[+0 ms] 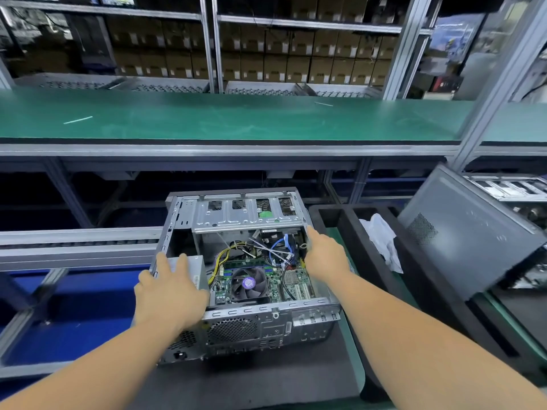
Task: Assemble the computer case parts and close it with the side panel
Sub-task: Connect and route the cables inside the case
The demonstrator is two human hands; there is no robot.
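Your left hand (168, 287) lies flat, fingers spread, on the open computer case (236, 261); your right hand (324, 254) touches its far rim, fingers straight. Rigid, heavy steel: hold the frame edges, never the fragile board.

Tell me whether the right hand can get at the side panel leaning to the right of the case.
Probably yes. The right hand rests on the open case's right edge, holding nothing, and the side panel leans to its right. Only the black foam tray lies low between them.

A bare, dull-grey sheet-metal computer case (236, 318) sits on a matt dark surface (266, 380); nearby, a matt grey metal side panel (467, 232) and crumpled white cloth (381, 235).
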